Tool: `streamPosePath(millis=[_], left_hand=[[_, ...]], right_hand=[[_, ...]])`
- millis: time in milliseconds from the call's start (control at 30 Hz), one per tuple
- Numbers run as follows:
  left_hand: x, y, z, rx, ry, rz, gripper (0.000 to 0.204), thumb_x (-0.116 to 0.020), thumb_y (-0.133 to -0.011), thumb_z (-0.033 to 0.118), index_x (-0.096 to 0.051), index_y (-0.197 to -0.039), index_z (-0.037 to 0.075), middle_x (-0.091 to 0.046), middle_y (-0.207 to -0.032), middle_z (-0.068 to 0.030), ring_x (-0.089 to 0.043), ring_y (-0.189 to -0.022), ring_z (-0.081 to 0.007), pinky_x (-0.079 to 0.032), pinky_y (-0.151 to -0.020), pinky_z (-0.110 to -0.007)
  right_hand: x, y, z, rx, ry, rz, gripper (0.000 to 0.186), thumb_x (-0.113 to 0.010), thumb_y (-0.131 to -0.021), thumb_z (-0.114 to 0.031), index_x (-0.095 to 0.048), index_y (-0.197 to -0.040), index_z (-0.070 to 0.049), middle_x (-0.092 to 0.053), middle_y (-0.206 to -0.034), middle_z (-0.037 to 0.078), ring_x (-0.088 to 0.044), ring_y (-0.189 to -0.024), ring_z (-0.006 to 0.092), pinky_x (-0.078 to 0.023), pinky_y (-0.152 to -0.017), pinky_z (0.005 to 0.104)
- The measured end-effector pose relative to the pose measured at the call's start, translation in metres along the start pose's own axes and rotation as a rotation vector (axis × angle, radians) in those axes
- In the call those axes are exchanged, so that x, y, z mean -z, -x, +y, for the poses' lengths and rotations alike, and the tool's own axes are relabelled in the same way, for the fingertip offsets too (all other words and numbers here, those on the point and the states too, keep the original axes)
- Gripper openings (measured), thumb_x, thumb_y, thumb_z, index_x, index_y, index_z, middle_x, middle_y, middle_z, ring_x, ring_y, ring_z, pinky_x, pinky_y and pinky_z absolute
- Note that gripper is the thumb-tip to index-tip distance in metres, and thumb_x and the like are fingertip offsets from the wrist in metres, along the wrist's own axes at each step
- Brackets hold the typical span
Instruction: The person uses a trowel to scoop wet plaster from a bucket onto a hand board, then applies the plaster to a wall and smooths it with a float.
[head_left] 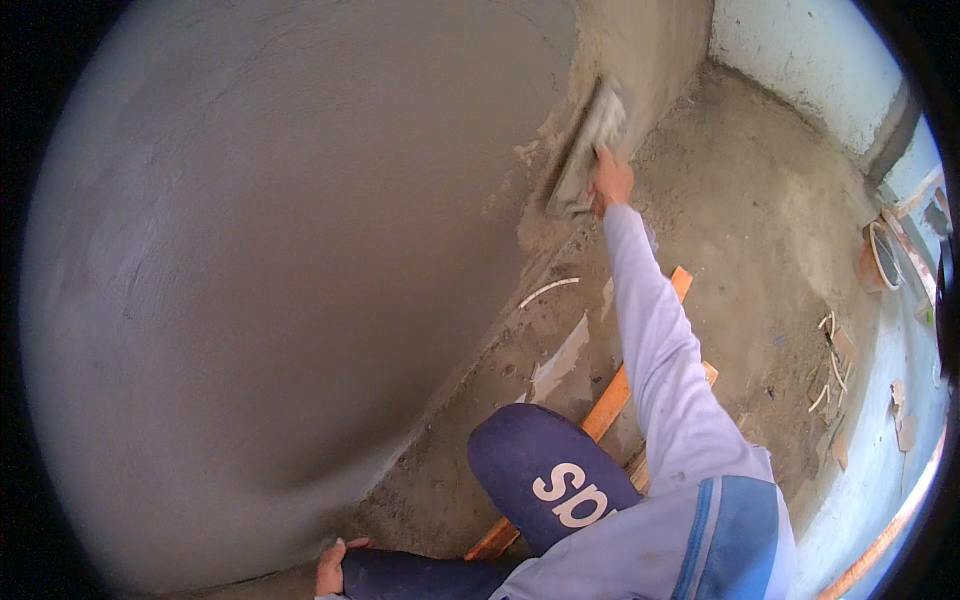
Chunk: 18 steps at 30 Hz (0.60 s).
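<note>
My right hand (612, 180), with its arm stretched far forward, is closed on a plastering trowel (590, 150). The trowel's long flat blade is smeared with mortar and lies against the lower part of the plastered wall (330, 220), close to the rough edge of the smooth wet coat. The trowel's handle is mostly hidden by my fingers. Down at the lower left, my left hand (332, 568) rests by my knee near the wall's foot. It holds nothing that I can see; a finger and the thumb show apart, the rest partly hidden.
Orange-brown wooden battens (608, 405) lie on the floor (760, 220) beside my dark-clad leg. A thin white strip (548, 290) and a pale flat scrap (562, 358) lie along the wall's foot. Debris (835, 375) and a bucket (880, 258) are at the right.
</note>
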<state>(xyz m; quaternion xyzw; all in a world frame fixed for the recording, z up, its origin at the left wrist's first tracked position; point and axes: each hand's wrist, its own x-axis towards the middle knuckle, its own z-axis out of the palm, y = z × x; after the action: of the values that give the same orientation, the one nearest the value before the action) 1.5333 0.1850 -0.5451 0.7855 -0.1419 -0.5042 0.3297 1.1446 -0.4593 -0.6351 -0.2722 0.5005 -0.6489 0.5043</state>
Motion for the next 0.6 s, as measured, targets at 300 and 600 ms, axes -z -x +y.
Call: streamPosePath(millis=[300,600], left_hand=[[-0.037,0.026,-0.017,-0.256,-0.120,0.336,0.052,-0.042,-0.096,0.041,-0.057,-0.123,-0.001,-0.059,-0.121,-0.0118,-0.052,-0.114,-0.0225,-0.038,-0.101,-0.035],[-0.056,0.001,0.049,-0.450,-0.721,-0.039,0.044,-0.066,-0.081,0.037,-0.066,-0.111,0.005,-0.056,-0.124,-0.0210,-0.050,-0.118,-0.0337,-0.035,-0.102,-0.042]], right_hand=[[-0.040,0.100,0.007,-0.026,-0.190,-0.329,0.030,-0.058,-0.088,-0.034,-0.059,-0.095,-0.005,-0.058,-0.077,0.010,-0.059,-0.060,0.0250,-0.047,-0.050,0.0409],[-0.024,0.221,0.055,0.677,0.072,-0.527,0.026,-0.064,-0.084,-0.030,-0.060,-0.085,-0.004,-0.062,-0.069,0.014,-0.063,-0.060,0.0277,-0.049,-0.054,0.0404]])
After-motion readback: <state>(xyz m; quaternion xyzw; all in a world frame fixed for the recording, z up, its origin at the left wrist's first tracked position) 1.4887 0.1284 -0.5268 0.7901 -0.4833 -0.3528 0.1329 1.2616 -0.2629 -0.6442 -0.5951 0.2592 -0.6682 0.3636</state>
